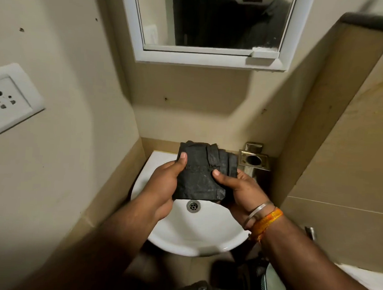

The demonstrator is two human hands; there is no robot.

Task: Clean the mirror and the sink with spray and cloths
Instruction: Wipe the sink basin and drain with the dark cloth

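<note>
A dark grey folded cloth (199, 169) is held over the white sink (195, 235). My left hand (162, 187) grips its left edge, thumb on top. My right hand (239, 190) grips its right side, thumb pressing the front. The sink's drain (193, 205) shows just below the cloth. The white-framed mirror (213, 21) hangs on the wall above, its lower part in view. No spray bottle is visible.
A steel holder (252, 163) is fixed on the wall right of the sink. A white wall socket (10, 99) sits on the left wall. A tiled partition (340, 140) rises at the right, with a white fixture rim (274, 282) at lower right.
</note>
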